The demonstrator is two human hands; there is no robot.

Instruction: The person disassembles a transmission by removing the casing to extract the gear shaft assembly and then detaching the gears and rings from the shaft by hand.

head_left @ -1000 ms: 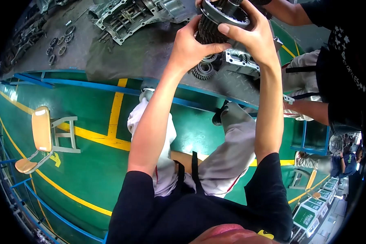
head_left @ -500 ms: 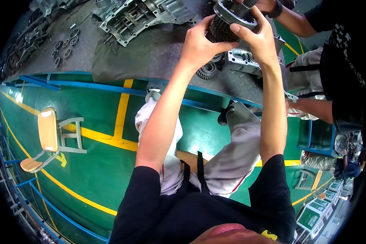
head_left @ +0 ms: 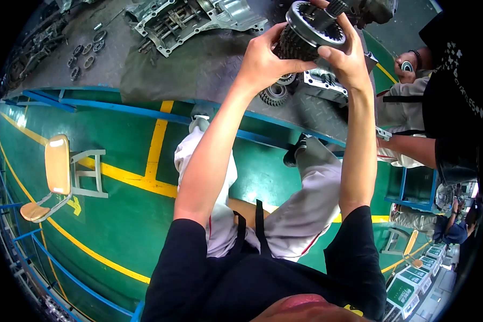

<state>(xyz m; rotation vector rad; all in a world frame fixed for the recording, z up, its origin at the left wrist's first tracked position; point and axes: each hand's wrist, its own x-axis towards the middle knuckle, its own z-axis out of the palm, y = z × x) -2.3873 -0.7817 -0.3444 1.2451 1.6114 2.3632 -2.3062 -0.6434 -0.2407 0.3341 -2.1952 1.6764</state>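
Note:
Above the edge of the metal workbench [head_left: 204, 80], I hold a gear shaft assembly [head_left: 298, 40] with both hands. It has stacked dark gears, a wide shiny toothed ring and a splined shaft end tilted up to the right. My left hand [head_left: 260, 59] is closed around the gear stack from the left. My right hand [head_left: 351, 61] grips the ring's right side, thumb at its lower rim; some fingers are hidden behind the part. Below lie a loose gear [head_left: 274, 95] and an open metal housing [head_left: 324, 83].
A large opened gearbox casing [head_left: 182, 24] lies at the back of the bench, with several bearing rings [head_left: 86, 53] to its left. At right, a co-worker's hand [head_left: 404, 74] holds a small ring [head_left: 407, 66]. A chair [head_left: 58, 166] stands on the green floor.
The co-worker's hand has left the shaft's top and dropped to the right, now showing a ring. The gear assembly sits slightly further right and lower in view, still in both my hands.

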